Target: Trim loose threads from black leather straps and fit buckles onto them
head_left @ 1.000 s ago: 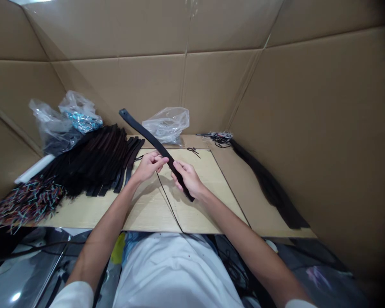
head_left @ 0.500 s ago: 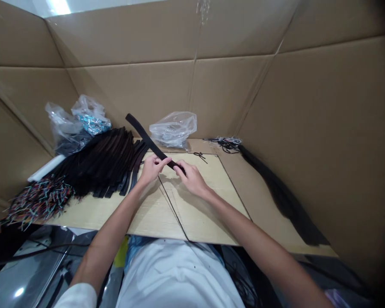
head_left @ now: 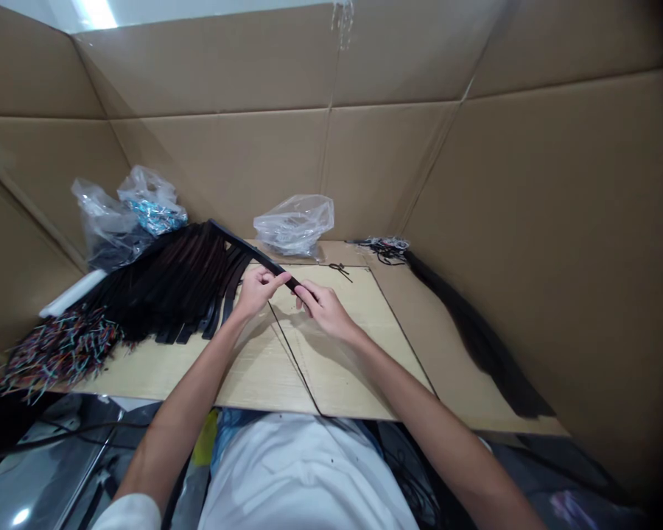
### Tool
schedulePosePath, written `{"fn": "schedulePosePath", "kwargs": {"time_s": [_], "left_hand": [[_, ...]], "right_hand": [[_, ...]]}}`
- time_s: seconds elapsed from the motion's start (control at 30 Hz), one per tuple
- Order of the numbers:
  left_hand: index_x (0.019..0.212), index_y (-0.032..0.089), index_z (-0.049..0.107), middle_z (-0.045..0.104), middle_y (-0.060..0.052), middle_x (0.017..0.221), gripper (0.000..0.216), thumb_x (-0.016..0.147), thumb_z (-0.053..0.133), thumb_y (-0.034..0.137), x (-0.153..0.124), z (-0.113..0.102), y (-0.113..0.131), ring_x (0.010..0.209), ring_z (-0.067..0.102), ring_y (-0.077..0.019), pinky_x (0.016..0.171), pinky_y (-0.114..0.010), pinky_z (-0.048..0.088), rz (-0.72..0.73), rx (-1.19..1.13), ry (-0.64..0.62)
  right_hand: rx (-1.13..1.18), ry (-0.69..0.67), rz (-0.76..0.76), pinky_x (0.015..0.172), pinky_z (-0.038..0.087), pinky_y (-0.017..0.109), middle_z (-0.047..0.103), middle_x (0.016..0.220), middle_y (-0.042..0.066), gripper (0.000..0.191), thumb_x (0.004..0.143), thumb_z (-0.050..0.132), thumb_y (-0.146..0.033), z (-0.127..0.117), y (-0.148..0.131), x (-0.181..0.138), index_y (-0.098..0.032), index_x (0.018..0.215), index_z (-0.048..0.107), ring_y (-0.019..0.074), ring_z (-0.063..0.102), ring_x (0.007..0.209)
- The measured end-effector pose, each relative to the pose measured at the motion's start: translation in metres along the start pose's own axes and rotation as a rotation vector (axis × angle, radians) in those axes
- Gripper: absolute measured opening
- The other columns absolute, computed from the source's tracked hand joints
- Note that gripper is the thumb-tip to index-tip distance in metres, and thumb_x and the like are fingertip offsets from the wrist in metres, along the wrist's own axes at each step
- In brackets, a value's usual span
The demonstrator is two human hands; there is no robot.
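A long black flat strip [head_left: 253, 253] runs slantwise from my hands up and to the left, its narrow edge turned towards me. My left hand [head_left: 261, 289] pinches it between thumb and fingers near its lower end. Close beside it, my right hand [head_left: 321, 303] grips the lower end itself, covering the tip. A thin black cord [head_left: 294, 358] stretches from beneath my left hand down over the table edge to my lap. The far end of the strip overlaps in view a large pile of similar dark strips [head_left: 160, 283], so I cannot tell if they touch.
Multicoloured wire ends [head_left: 60, 346] spill from the pile at left. Clear plastic bags [head_left: 295, 224] stand against the cardboard wall [head_left: 221, 154]. A small knotted cord [head_left: 340, 271] lies on the pale board [head_left: 359, 353]. At right lies a long black bundle [head_left: 469, 324].
The strip's far end has dropped, and the strip has turned from its broad face to its narrow edge. Both hands keep hold, almost in place; the view has shifted slightly.
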State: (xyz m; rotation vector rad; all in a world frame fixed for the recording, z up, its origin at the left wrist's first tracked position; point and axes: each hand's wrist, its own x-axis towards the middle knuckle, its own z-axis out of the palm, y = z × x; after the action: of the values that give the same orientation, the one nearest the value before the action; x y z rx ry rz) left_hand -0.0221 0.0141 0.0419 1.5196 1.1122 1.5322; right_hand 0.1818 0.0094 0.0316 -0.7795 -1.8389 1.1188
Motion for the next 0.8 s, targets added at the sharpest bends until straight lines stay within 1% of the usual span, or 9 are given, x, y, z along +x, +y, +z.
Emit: {"fn": "schedulePosePath", "kwargs": {"time_s": [0.07, 0.17, 0.23, 0.33, 0.43, 0.53, 0.63, 0.73, 0.8], "left_hand": [[0.080, 0.014, 0.072, 0.040, 0.008, 0.049, 0.062, 0.076, 0.086, 0.074, -0.001, 0.001, 0.002, 0.049, 0.030, -0.0068, 0.051, -0.025, 0.021, -0.013, -0.014, -0.062], [0.113, 0.012, 0.080, 0.042, 0.009, 0.051, 0.068, 0.082, 0.082, 0.073, -0.004, 0.002, 0.008, 0.050, 0.032, -0.0077, 0.053, -0.025, 0.022, -0.020, -0.039, -0.193], [0.122, 0.011, 0.079, 0.044, 0.008, 0.053, 0.070, 0.085, 0.081, 0.070, -0.005, 0.001, 0.011, 0.051, 0.033, -0.0077, 0.055, -0.024, 0.023, -0.023, -0.046, -0.269], [0.112, 0.010, 0.081, 0.043, 0.008, 0.051, 0.064, 0.084, 0.084, 0.068, -0.005, -0.001, 0.010, 0.050, 0.030, -0.0067, 0.054, -0.025, 0.021, -0.015, -0.046, -0.259], [0.095, 0.012, 0.080, 0.041, 0.009, 0.049, 0.057, 0.075, 0.091, 0.065, -0.003, -0.001, 0.005, 0.049, 0.030, -0.0063, 0.053, -0.025, 0.022, 0.019, -0.043, -0.102], [0.077, 0.016, 0.072, 0.044, 0.008, 0.048, 0.054, 0.071, 0.094, 0.064, -0.002, -0.001, 0.003, 0.048, 0.033, -0.0068, 0.051, -0.024, 0.024, 0.035, -0.013, -0.011], [0.074, 0.017, 0.067, 0.046, 0.006, 0.048, 0.056, 0.080, 0.086, 0.069, -0.003, -0.002, 0.006, 0.046, 0.032, -0.0067, 0.050, -0.025, 0.023, 0.009, 0.021, -0.099], [0.090, 0.015, 0.074, 0.048, 0.006, 0.054, 0.055, 0.085, 0.081, 0.069, -0.003, -0.004, 0.010, 0.048, 0.033, -0.0070, 0.051, -0.024, 0.024, -0.012, -0.005, -0.213], [0.097, 0.014, 0.076, 0.047, 0.006, 0.057, 0.056, 0.086, 0.081, 0.069, -0.003, -0.005, 0.011, 0.049, 0.033, -0.0070, 0.051, -0.024, 0.024, -0.031, -0.025, -0.275]], "right_hand": [[0.010, 0.033, 0.020, 0.053, 0.037, 0.025, 0.060, 0.072, 0.000, 0.049, 0.106, 0.056, -0.064, 0.003, -0.001, -0.001, -0.019, 0.088, 0.067, 0.0120, 0.050, 0.056], [0.267, -0.021, 0.166, 0.043, 0.028, 0.025, 0.055, 0.069, -0.003, 0.054, 0.102, 0.058, -0.071, 0.003, -0.003, -0.005, -0.017, 0.105, 0.070, 0.0092, 0.040, 0.045], [0.438, -0.085, 0.263, 0.040, 0.022, 0.024, 0.051, 0.065, -0.007, 0.056, 0.099, 0.063, -0.072, 0.001, -0.005, -0.007, -0.019, 0.116, 0.066, 0.0078, 0.033, 0.040], [0.479, -0.106, 0.288, 0.039, 0.028, 0.023, 0.057, 0.066, -0.007, 0.055, 0.095, 0.069, -0.072, -0.002, -0.007, -0.008, -0.022, 0.118, 0.061, 0.0093, 0.040, 0.040], [0.263, 0.025, 0.111, 0.049, 0.043, 0.024, 0.070, 0.078, 0.000, 0.046, 0.093, 0.075, -0.064, -0.003, -0.007, -0.008, -0.022, 0.107, 0.064, 0.0121, 0.057, 0.052], [0.042, 0.036, -0.011, 0.054, 0.046, 0.024, 0.073, 0.082, 0.002, 0.038, 0.104, 0.065, -0.058, 0.000, -0.005, -0.008, -0.021, 0.096, 0.069, 0.0113, 0.058, 0.056], [0.110, -0.033, 0.056, 0.042, 0.038, 0.024, 0.070, 0.072, 0.001, 0.050, 0.109, 0.049, -0.064, 0.004, -0.005, -0.011, -0.021, 0.090, 0.064, 0.0106, 0.052, 0.043], [0.331, -0.067, 0.166, 0.034, 0.030, 0.023, 0.067, 0.065, -0.002, 0.051, 0.104, 0.053, -0.073, 0.004, -0.007, -0.014, -0.022, 0.101, 0.059, 0.0106, 0.046, 0.035], [0.428, -0.109, 0.223, 0.032, 0.027, 0.021, 0.067, 0.064, -0.003, 0.051, 0.102, 0.058, -0.073, 0.001, -0.011, -0.015, -0.022, 0.107, 0.057, 0.0092, 0.043, 0.033]]}}
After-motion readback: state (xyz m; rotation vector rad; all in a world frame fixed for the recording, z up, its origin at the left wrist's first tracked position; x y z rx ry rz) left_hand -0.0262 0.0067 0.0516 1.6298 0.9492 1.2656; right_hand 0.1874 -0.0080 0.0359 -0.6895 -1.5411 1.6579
